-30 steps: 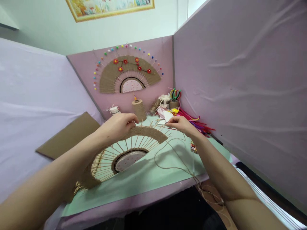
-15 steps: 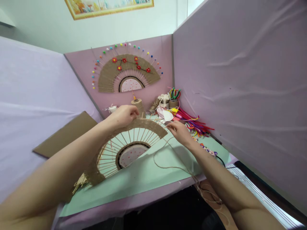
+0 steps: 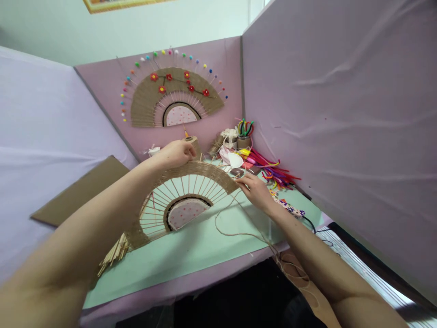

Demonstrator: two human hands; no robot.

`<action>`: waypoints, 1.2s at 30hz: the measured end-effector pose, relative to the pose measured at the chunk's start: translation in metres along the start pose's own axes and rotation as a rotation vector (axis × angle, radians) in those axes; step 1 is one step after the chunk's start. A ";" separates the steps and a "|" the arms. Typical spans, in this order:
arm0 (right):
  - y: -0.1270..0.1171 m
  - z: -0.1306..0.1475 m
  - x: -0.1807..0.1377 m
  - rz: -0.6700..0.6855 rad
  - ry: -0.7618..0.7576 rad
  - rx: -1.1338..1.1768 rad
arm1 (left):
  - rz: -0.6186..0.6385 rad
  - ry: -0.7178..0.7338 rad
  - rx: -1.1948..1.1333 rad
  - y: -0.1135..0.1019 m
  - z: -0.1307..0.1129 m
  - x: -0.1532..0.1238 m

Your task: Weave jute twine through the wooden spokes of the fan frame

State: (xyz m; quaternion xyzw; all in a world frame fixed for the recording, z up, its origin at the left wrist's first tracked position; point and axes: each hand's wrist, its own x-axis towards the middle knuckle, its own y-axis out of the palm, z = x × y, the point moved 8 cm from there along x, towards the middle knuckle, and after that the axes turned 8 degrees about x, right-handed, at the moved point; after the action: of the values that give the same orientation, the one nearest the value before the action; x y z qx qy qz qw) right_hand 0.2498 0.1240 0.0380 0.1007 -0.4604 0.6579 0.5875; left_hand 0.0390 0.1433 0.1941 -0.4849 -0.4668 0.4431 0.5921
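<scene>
A half-round fan (image 3: pixel 191 169) of thin wooden sticks, with a woven twine band and a pink dotted centre, stands tilted over the table. My left hand (image 3: pixel 175 153) is closed on its upper edge, where stick tips poke out; the fingertips are partly hidden. At the band's right end, my right hand (image 3: pixel 254 189) pinches with thumb and fingers at the twine, close against the outermost stick. Loose twine (image 3: pixel 235 234) loops down from there across the table and over its front edge.
A finished fan with red flowers (image 3: pixel 177 86) hangs on the back panel. Behind my hands stand a twine spool (image 3: pixel 194 145) and a cup with scissors (image 3: pixel 243 142). Pipe cleaners (image 3: pixel 273 168) lie at right. A brown board (image 3: pixel 82 189) and loose sticks (image 3: pixel 114 255) are at left.
The view has tilted down and shifted slightly right. Both hands stay at the fan, which has tipped a little, with the right hand still at its right end.
</scene>
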 end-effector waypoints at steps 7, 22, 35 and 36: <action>-0.018 -0.016 -0.002 -0.193 0.314 0.395 | -0.077 0.002 -0.086 -0.027 0.004 -0.035; -0.031 -0.036 0.007 -0.055 0.551 0.539 | -0.103 0.031 -0.110 -0.037 -0.011 -0.062; -0.024 -0.021 -0.002 -0.158 0.325 0.236 | -0.116 -0.004 -0.136 -0.033 -0.001 -0.049; -0.025 -0.012 -0.004 -0.194 0.244 0.172 | -0.133 -0.013 -0.131 -0.035 0.002 -0.047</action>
State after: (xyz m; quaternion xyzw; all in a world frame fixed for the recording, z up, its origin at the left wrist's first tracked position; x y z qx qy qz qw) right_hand 0.2779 0.1272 0.0411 0.1139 -0.3161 0.6424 0.6888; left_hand 0.0316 0.0928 0.2226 -0.4878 -0.5297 0.3743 0.5842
